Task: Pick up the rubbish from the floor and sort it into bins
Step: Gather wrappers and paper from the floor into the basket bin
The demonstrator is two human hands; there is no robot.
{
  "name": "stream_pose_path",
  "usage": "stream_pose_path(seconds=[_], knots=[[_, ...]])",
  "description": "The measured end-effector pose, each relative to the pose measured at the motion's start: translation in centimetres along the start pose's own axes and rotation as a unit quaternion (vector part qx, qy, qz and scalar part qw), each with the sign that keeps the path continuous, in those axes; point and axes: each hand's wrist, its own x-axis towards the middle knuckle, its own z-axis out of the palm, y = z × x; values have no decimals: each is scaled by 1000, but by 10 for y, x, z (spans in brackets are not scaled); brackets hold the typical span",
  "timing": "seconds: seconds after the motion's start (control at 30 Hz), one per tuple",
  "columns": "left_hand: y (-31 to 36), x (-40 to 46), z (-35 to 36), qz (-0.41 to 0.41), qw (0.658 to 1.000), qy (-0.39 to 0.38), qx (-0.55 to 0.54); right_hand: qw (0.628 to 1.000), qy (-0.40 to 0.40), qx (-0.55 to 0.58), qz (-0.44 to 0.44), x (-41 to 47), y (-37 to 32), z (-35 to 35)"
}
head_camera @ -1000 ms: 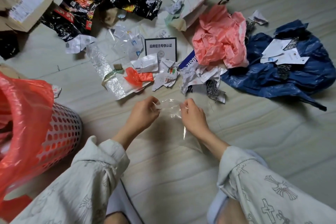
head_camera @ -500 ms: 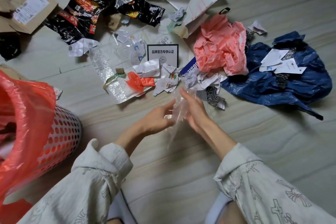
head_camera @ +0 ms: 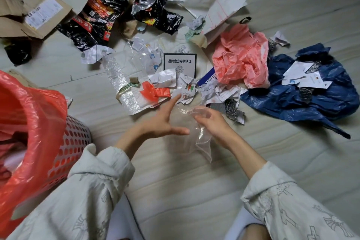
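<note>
A: Your right hand [head_camera: 211, 122]?
B: Its grip's curled round the crumpled clear plastic film [head_camera: 202, 134], bunched at the fingers w/ a loose tail hanging below your wrist, above the pale floor [head_camera: 292, 152].
A: Left hand [head_camera: 161, 122]?
B: Grip's spread, fingers straight, thumb out toward the film, just beside it; can't tell if it touches.
A: Bin?
B: White perforated plastic basket w/ red plastic liner bag [head_camera: 29, 122] sits at your left, near your left sleeve.
A: Rest of the rubbish?
B: On the floor ahead: crumpled pink plastic bag [head_camera: 241, 58], dark blue plastic bag [head_camera: 311, 99] w/ paper scraps on it, black shiny snack wrappers [head_camera: 97, 15], torn brown cardboard box [head_camera: 35, 15]
</note>
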Motion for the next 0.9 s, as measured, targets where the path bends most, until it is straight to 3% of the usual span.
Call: stream_pose_path(seconds=[0.1,0.27,0.37,0.43,0.53,0.67,0.73,0.9], knots=[[11,-4,11,17,1000,-12,5,995,26,92,11,-2,-1,-1],[11,4,32,24,996,-54,-60,953,40,300,25,1,3,0],[6,7,46,39,992,71,-99,937,0,348,37,4,-4,8],[1,6,47,33,983,140,-112,947,-42,313,51,6,-10,15],[-8,3,40,33,980,182,-79,978,-91,186,39,3,-13,18],[-13,7,25,84,971,218,45,997,33,58,-47,3,-16,4],[-11,8,19,101,969,212,81,997,36,21,-64,9,-13,-8],[6,8,8,121,961,241,61,981,-150,110,53,14,2,-20]])
